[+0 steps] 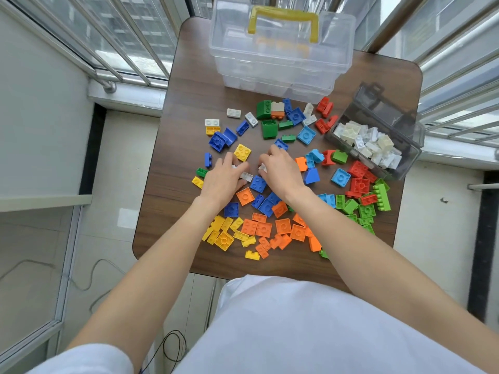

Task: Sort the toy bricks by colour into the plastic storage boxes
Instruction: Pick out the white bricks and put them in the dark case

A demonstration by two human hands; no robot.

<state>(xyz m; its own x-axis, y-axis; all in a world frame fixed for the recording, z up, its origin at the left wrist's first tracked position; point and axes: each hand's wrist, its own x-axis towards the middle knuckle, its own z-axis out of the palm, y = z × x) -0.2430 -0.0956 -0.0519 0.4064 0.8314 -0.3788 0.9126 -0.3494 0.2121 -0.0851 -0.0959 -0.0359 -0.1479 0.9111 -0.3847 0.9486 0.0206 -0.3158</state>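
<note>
Toy bricks of many colours lie spread over the brown table (189,125). My left hand (225,179) is in the middle of the spread, its fingers curled round a white brick (234,166), and another white brick (246,176) lies by its thumb. My right hand (280,171) is close beside it and pinches a white brick (262,167), mostly hidden. A smoky grey box (405,147) at the right is open and holds several white bricks (367,143). More white bricks (233,112) lie at the far left of the spread.
A stack of clear storage boxes (280,49) with a yellow handle (283,21) stands at the table's far edge. Orange bricks (282,226) and yellow bricks (224,233) are grouped near me, green ones (367,209) at the right. Window rails surround the table.
</note>
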